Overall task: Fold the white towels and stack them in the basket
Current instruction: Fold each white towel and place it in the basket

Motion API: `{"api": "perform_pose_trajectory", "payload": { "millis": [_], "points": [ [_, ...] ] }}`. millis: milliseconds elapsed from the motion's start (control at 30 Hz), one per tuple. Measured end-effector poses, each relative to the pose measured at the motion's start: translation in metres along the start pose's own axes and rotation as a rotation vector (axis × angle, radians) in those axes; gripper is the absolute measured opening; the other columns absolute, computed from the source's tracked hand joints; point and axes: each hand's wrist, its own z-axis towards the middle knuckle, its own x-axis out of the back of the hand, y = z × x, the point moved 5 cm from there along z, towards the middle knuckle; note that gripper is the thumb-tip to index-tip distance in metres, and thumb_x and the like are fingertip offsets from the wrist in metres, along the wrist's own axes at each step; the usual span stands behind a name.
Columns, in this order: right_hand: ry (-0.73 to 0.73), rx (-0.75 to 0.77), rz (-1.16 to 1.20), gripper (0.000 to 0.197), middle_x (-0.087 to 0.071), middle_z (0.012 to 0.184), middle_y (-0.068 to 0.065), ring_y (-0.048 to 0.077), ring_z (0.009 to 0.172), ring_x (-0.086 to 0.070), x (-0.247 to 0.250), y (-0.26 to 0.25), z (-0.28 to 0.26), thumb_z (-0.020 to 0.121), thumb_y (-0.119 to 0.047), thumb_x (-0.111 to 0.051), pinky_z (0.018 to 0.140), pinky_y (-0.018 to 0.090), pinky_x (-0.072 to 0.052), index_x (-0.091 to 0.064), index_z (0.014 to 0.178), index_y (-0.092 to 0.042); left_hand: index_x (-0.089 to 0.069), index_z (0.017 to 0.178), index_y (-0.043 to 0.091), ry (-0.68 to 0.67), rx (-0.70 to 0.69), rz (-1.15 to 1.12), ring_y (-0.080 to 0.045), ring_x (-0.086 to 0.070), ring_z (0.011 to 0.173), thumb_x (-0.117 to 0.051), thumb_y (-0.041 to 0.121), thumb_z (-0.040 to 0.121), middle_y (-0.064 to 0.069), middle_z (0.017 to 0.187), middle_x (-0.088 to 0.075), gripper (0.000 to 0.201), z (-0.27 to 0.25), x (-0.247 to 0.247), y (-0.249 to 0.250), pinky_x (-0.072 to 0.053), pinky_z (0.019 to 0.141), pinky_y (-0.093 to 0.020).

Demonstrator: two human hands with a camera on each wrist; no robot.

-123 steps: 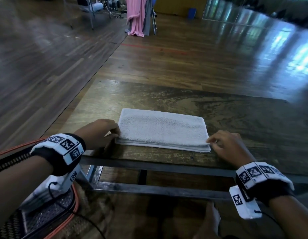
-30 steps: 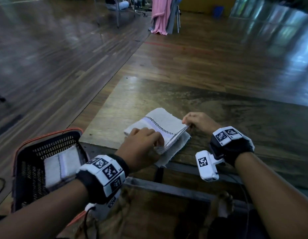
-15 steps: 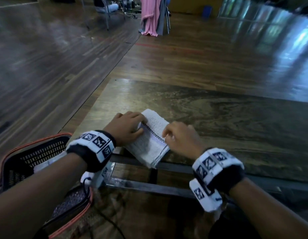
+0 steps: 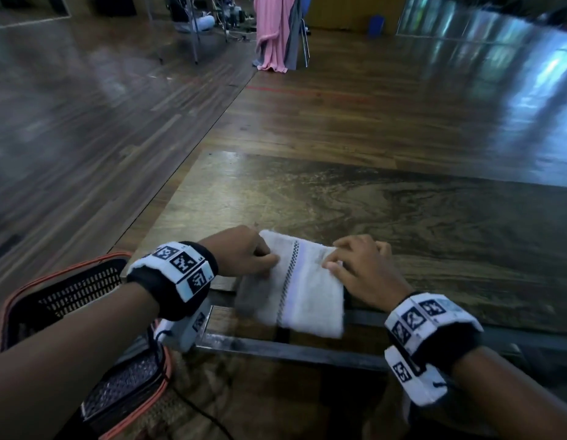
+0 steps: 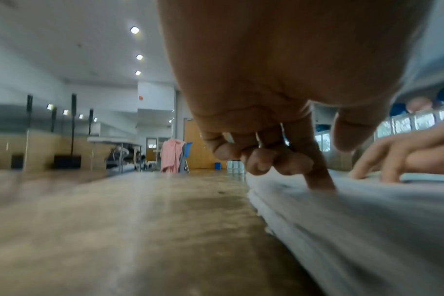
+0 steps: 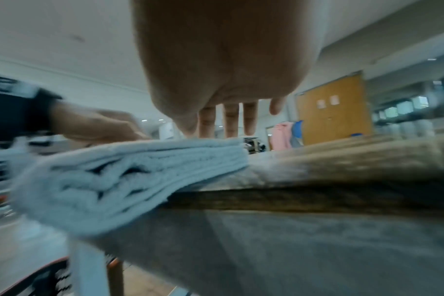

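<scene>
A folded white towel (image 4: 304, 290) with a checked stripe lies at the near edge of the wooden table (image 4: 403, 211), its near part hanging over the edge. My left hand (image 4: 244, 252) is at the towel's left side. In the left wrist view the left hand (image 5: 292, 156) presses its index finger down on the towel (image 5: 368, 230) while the other fingers curl. My right hand (image 4: 358, 265) rests straight fingers on the towel's far right corner. The right wrist view shows the right hand (image 6: 228, 120) over the stacked folds of the towel (image 6: 127, 174).
A black mesh basket (image 4: 72, 290) with an orange rim stands on the floor at the lower left, below the table, partly hidden by my left forearm. The table's metal frame bar (image 4: 307, 350) runs under the near edge. A pink cloth (image 4: 271, 33) hangs far back.
The towel, a long rectangle four seconds ago, is folded small. Over the last second both hands slid it toward me, and it now overhangs the table's near edge.
</scene>
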Motion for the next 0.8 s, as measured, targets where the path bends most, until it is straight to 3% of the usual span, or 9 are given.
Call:
{"api": "perform_pose_trajectory", "payload": {
  "millis": [67, 167, 233, 400, 567, 800],
  "points": [
    [-0.033, -0.041, 0.149, 0.017, -0.051, 0.123, -0.005, 0.015, 0.120, -0.039, 0.001, 0.013, 0.008, 0.087, -0.035, -0.058, 0.095, 0.034, -0.027, -0.064, 0.102, -0.031, -0.055, 0.057, 0.024, 0.024, -0.013, -0.041, -0.021, -0.053, 0.061, -0.048, 0.037, 0.092, -0.005, 0.067, -0.059, 0.038, 0.005, -0.003, 0.004, -0.040, 0.058, -0.029],
    [-0.035, -0.127, 0.418, 0.029, -0.059, 0.109, -0.004, 0.011, 0.101, -0.054, 0.005, 0.022, 0.019, 0.083, -0.023, -0.066, 0.081, 0.024, -0.040, -0.060, 0.112, -0.024, -0.060, 0.096, 0.018, 0.169, 0.034, -0.040, -0.023, -0.054, 0.095, -0.054, 0.030, 0.089, -0.005, 0.102, -0.056, 0.015, 0.013, -0.001, 0.002, -0.047, 0.084, -0.038],
    [-0.051, -0.161, 0.444, 0.032, -0.060, 0.104, -0.004, 0.010, 0.093, -0.056, 0.003, 0.024, 0.024, 0.083, -0.020, -0.066, 0.076, 0.020, -0.040, -0.060, 0.115, -0.020, -0.057, 0.110, 0.021, 0.167, 0.057, -0.031, -0.021, -0.052, 0.104, -0.056, 0.028, 0.087, -0.003, 0.114, -0.054, 0.024, 0.019, -0.007, 0.000, -0.046, 0.090, -0.039],
    [0.015, -0.067, 0.311, 0.009, -0.060, 0.095, -0.004, 0.014, 0.088, -0.058, 0.008, 0.020, 0.032, 0.084, -0.018, -0.065, 0.078, 0.031, -0.049, -0.064, 0.093, -0.016, -0.069, 0.095, 0.022, 0.222, 0.114, -0.041, -0.020, -0.061, 0.093, -0.062, 0.024, 0.084, -0.001, 0.099, -0.069, 0.013, 0.028, -0.006, -0.004, -0.051, 0.083, -0.036],
    [0.049, 0.040, 0.281, 0.004, -0.064, 0.088, 0.000, 0.018, 0.077, -0.060, 0.009, 0.014, 0.031, 0.084, -0.013, -0.061, 0.070, 0.042, -0.053, -0.060, 0.086, -0.016, -0.068, 0.091, 0.019, 0.274, 0.062, -0.003, -0.020, -0.063, 0.089, -0.061, 0.022, 0.085, -0.002, 0.093, -0.070, 0.010, 0.026, -0.002, -0.003, -0.052, 0.080, -0.035],
    [0.085, 0.000, 0.283, 0.013, -0.062, 0.072, -0.005, 0.013, 0.061, -0.058, 0.009, 0.017, 0.033, 0.087, -0.019, -0.057, 0.054, 0.034, -0.045, -0.050, 0.081, -0.027, -0.057, 0.092, 0.015, 0.291, 0.046, -0.052, -0.024, -0.060, 0.080, -0.051, 0.018, 0.090, -0.006, 0.087, -0.066, 0.007, 0.023, -0.003, -0.007, -0.050, 0.071, -0.036]
  ]
}}
